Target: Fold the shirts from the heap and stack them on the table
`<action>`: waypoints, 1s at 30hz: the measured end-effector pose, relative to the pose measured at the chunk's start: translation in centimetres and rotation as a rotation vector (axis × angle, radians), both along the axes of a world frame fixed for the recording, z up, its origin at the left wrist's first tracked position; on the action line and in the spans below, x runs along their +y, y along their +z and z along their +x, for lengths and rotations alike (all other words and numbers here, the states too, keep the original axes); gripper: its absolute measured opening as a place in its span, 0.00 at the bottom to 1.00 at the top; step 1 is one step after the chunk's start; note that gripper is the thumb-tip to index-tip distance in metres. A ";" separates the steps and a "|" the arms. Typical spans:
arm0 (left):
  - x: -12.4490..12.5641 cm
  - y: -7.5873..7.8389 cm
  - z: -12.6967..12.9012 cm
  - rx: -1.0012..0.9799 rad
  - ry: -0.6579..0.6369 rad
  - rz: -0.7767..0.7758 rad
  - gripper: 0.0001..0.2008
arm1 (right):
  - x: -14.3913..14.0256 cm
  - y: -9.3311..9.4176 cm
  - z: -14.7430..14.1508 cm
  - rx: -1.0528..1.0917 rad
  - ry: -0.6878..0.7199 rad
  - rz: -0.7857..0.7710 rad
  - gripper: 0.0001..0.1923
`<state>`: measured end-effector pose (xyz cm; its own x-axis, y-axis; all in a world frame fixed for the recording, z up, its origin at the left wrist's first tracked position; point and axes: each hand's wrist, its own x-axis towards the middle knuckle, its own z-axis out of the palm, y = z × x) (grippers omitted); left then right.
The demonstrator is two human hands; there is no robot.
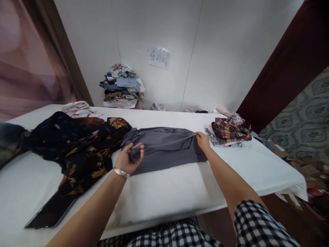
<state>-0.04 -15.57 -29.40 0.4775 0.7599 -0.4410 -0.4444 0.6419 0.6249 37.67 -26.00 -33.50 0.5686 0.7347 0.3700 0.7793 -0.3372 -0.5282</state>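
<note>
A grey garment [167,147] lies spread flat on the white table [180,188] in front of me. My left hand [130,158], with a bracelet at the wrist, is closed on a bunched fold at the garment's left edge and lifts it slightly. At the garment's right edge, my right hand [203,140] pinches the cloth close to the table top.
Dark floral and navy clothes [77,147] are heaped at the left, over a dark tablet-like slab [51,212]. A folded plaid stack [230,132] sits at the right. A pile of clothes [122,85] stands against the back wall under a paper label [158,57].
</note>
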 end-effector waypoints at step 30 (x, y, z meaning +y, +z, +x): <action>4.5 -3.8 9.8 1.511 -0.364 1.728 0.16 | -7.9 -2.1 -3.0 0.269 0.104 0.293 0.15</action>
